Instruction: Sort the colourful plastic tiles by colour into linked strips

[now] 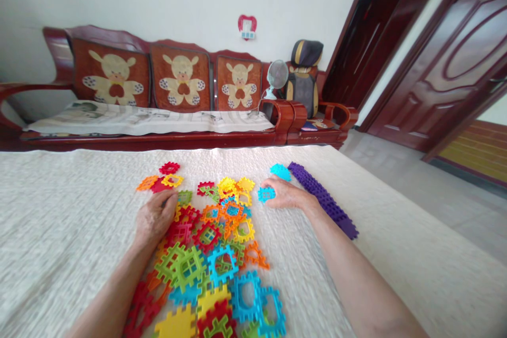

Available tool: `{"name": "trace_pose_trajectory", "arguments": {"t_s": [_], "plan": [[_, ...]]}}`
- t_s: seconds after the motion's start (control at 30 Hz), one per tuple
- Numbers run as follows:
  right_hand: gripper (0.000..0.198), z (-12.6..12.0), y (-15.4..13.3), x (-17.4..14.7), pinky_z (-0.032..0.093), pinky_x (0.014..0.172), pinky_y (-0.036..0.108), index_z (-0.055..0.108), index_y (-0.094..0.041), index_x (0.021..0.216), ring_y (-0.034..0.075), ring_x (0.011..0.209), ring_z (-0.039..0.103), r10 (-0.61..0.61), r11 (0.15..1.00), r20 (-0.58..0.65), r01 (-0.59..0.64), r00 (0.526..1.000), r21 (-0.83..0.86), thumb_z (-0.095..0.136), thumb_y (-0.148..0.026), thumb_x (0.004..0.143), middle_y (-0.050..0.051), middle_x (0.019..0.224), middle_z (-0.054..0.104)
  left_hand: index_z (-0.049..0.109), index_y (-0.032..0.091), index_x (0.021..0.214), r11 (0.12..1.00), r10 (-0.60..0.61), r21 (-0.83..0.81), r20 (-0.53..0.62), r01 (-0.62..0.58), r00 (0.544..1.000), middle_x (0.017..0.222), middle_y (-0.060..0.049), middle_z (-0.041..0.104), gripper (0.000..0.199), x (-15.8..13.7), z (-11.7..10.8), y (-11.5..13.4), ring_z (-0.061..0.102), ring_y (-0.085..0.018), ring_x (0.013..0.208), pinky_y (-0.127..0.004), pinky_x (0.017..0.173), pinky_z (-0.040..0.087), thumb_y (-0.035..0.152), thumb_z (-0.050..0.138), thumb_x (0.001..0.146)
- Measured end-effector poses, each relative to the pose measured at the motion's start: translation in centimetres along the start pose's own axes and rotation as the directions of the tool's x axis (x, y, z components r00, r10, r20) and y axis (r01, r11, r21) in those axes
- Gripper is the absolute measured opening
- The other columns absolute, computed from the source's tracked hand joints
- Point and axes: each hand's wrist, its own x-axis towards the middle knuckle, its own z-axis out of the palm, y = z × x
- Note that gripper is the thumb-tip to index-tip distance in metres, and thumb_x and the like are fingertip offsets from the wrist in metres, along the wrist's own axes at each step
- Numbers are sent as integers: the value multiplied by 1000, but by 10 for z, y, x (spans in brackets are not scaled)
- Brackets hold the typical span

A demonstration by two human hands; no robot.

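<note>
My right hand (287, 194) pinches a light-blue toothed building tile (266, 194) with window-like openings, to the right of the pile. Just beyond it lies another light-blue tile (281, 171). At the pile's left side my left hand (156, 216) is closed, its fingers curled together; what they hold, if anything, is hidden. A green tile (184, 197) lies right at those fingertips. Between my forearms spreads a loose heap of interlocking plastic tiles in red, orange, yellow, green and blue, among them a blue frame tile (209, 265) and a yellow tile (176, 323).
A long row of purple tiles (322, 195) lies right of my right hand. Red and orange tiles (147, 183) sit at the far left of the heap. The cream cloth (79, 211) covers the table. Behind it stand a wooden sofa (158, 141) and a small fan (278, 74).
</note>
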Motion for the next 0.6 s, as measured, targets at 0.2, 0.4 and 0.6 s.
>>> {"name": "trace_pose_trajectory", "arguments": {"t_s": [0.2,0.4,0.6], "plan": [[48,-25,8,-13,48,86,30,64,-17,113,24,102,62,171,985,14,-170,985,-41,69,-23,65,9,113,67,71,22,90,1000,3,-3,1,-3,1000,102,-4,73,38,0,0,0,67,-23,97,-32,92,50,48,46,79],[59,-26,15,-18,48,83,30,63,-17,118,25,96,65,256,952,16,-249,966,-180,71,-18,60,10,108,70,71,23,88,1000,25,-12,-7,-25,1000,101,-2,73,34,0,-1,2,67,-22,94,-30,90,51,47,48,79],[63,-14,1,-8,44,96,33,57,-18,127,26,115,58,54,988,-63,-63,997,-143,67,-18,65,11,127,62,72,22,90,1000,14,5,-11,-14,1000,102,-3,73,35,0,0,2,67,-22,95,-31,91,51,45,48,79]]}}
